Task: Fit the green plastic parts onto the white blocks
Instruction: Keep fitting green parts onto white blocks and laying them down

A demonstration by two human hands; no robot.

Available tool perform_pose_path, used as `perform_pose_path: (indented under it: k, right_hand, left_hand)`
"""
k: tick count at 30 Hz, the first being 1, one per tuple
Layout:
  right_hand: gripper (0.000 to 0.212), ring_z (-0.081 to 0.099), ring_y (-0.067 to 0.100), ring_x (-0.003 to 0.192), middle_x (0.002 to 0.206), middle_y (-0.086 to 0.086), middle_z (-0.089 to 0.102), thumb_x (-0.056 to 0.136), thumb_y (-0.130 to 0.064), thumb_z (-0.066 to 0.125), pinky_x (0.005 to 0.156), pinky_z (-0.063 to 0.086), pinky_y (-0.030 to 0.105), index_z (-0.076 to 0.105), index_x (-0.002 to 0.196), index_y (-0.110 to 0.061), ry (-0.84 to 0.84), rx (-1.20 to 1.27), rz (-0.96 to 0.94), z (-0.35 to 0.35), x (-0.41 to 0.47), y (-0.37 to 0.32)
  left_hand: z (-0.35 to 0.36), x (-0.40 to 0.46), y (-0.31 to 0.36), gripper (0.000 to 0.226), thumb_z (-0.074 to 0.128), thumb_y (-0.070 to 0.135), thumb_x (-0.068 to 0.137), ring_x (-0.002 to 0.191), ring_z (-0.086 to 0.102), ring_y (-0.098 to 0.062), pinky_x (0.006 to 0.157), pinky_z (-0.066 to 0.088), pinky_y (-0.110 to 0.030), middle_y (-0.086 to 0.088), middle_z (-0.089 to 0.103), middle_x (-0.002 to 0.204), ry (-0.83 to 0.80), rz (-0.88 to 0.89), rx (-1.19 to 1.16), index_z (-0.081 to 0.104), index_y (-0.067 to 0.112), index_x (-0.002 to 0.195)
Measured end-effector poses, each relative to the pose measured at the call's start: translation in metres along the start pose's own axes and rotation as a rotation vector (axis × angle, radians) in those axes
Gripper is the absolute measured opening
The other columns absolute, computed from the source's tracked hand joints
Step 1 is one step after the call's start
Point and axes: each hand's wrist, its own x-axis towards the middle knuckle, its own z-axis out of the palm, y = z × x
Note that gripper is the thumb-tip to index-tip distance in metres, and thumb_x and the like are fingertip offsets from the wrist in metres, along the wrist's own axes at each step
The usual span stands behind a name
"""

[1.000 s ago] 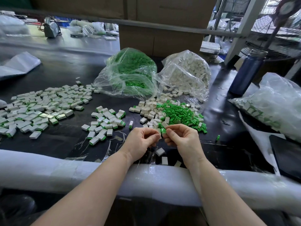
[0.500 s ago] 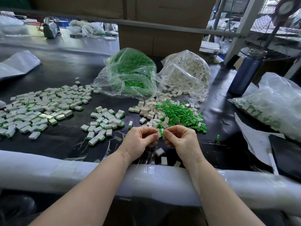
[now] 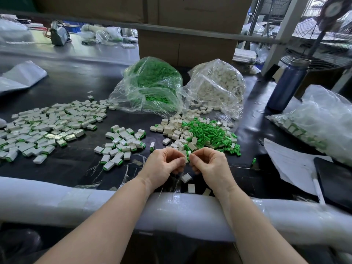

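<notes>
While left hand (image 3: 165,163) pinches white block (image 3: 184,159) and right hand (image 3: 209,162) pinches green part (image 3: 188,159) against it above table edge: fitting step underway. Next likely: press home, drop on finished pile (image 3: 124,142).

Your left hand (image 3: 164,163) pinches a white block (image 3: 184,159) while your right hand (image 3: 209,163) pinches a green part (image 3: 188,159) against its end. Just beyond lies a mixed pile (image 3: 198,134) of loose blocks and parts; finished pieces (image 3: 49,128) spread to the left on the black table (image 3: 72,168).
</notes>
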Motion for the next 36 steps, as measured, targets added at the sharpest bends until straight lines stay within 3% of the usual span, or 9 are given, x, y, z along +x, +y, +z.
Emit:
perform_pose_path:
  k: [9,14,18,22,32,36]
  right_hand:
    - [0.02,0.05,0.002,0.051,0.059,-0.008,0.058,0.086,-0.001,0.061,0.055,0.045,0.019,0.061,0.08,-0.02,-0.054,-0.048,-0.017,0.0023,0.0009,0.0013]
    - [0.023,0.051,0.01,0.058,0.063,-0.001,0.06,0.084,0.002,0.061,0.064,0.047,0.029,0.06,0.08,-0.021,-0.077,-0.092,-0.011,0.0015,0.0015,0.0039]
    - [0.025,0.054,0.008,0.053,0.061,-0.001,0.061,0.082,0.005,0.062,0.059,0.047,0.025,0.059,0.077,-0.019,-0.104,-0.047,0.016,0.0006,0.0013,0.0039]
    - [0.025,0.054,0.013,0.052,0.058,0.002,0.06,0.08,0.008,0.061,0.058,0.045,0.026,0.058,0.075,-0.016,-0.12,-0.035,0.022,-0.0001,0.0018,0.0038]
    - [0.022,0.054,0.006,0.05,0.057,-0.004,0.061,0.08,0.009,0.062,0.053,0.045,0.018,0.059,0.075,-0.012,-0.135,0.027,0.02,-0.0016,0.0021,0.0042]
    - [0.017,0.051,0.004,0.046,0.053,-0.006,0.06,0.082,0.003,0.064,0.048,0.042,0.015,0.06,0.075,-0.012,-0.051,0.073,0.019,0.0008,0.0034,0.004]
  left_hand:
    - [0.0028,-0.0001,0.003,0.011,0.059,0.001,0.087,0.054,0.058,-0.001,0.059,0.05,-0.014,-0.007,0.063,0.069,0.005,-0.001,0.037,0.065,0.01,0.084]
    - [0.0044,-0.0016,0.0046,0.012,0.058,-0.002,0.087,0.05,0.053,0.004,0.057,0.047,-0.011,-0.001,0.059,0.066,-0.016,-0.003,0.076,0.064,0.008,0.082]
    - [0.0052,-0.0029,0.0073,0.011,0.059,-0.004,0.086,0.049,0.053,0.004,0.055,0.044,-0.009,0.002,0.057,0.063,-0.034,-0.006,0.091,0.063,0.005,0.081]
    - [0.0039,-0.0028,0.0061,0.008,0.06,0.001,0.087,0.06,0.051,-0.012,0.065,0.047,-0.027,-0.009,0.058,0.069,-0.053,-0.001,0.194,0.066,0.005,0.083]
    - [0.0036,-0.0019,0.0053,0.011,0.061,0.002,0.086,0.062,0.052,-0.008,0.066,0.046,-0.015,0.001,0.06,0.068,-0.066,0.037,0.226,0.066,0.011,0.082]
    - [0.0048,-0.0004,0.0042,0.011,0.059,0.006,0.089,0.068,0.057,-0.011,0.076,0.052,-0.031,0.0,0.063,0.073,0.004,0.037,0.121,0.064,0.015,0.085]
